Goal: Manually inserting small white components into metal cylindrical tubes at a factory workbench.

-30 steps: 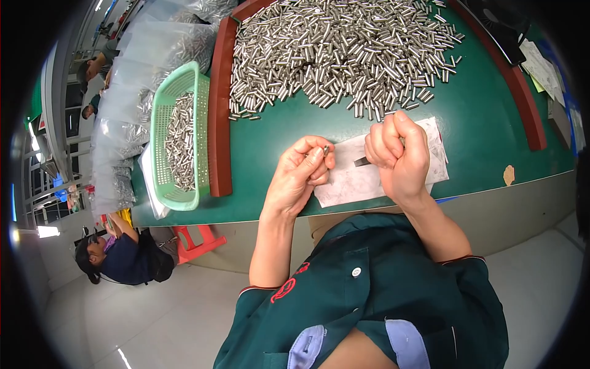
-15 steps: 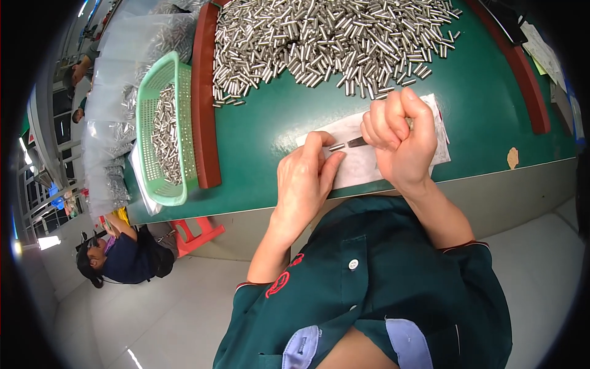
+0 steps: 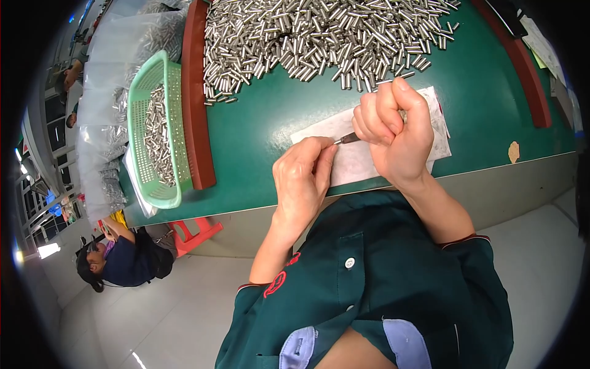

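Note:
My right hand is closed in a fist around a thin dark tool whose metal tip points left. The tip meets the fingertips of my left hand, which pinch something small that I cannot make out. Both hands hover over a white paper sheet near the front edge of the green table. Beyond the hands lies a large heap of small silver metal cylinders.
A light green plastic basket holding several metal cylinders sits left of a red-brown rail. Clear plastic bags of parts pile at far left. Another person crouches on the floor at lower left, beside a red stool.
The view has drifted so the hands sit lower and closer. My left hand turned and its fingertips now meet the tool tip.

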A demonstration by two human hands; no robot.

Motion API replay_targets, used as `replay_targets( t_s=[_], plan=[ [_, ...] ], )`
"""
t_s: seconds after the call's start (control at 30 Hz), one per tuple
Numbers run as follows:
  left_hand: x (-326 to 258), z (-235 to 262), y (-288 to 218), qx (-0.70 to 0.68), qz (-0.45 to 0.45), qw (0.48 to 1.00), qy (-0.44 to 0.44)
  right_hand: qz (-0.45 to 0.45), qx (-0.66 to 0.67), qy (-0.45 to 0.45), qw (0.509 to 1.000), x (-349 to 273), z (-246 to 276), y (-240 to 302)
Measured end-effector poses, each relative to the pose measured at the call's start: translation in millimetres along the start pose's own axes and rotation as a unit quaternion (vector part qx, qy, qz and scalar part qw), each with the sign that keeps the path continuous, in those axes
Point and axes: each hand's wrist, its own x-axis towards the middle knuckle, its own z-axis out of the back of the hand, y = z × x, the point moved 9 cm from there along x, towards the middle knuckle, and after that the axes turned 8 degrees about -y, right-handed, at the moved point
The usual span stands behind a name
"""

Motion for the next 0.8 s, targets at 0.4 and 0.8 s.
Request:
replay_targets(
  t_s=[0.4, 0.8],
  plan=[
    [-3.0, 1.5, 2.5, -0.019, -0.005, 0.999, -0.034, -0.008, -0.042, 0.002, 0.999, 0.3, -4.1, -3.1],
    [-3.1, 0.7, 4.0, -0.020, -0.003, 0.999, -0.037, -0.013, -0.001, 0.007, 1.000, 0.3, -1.0, -3.9]
  ],
)
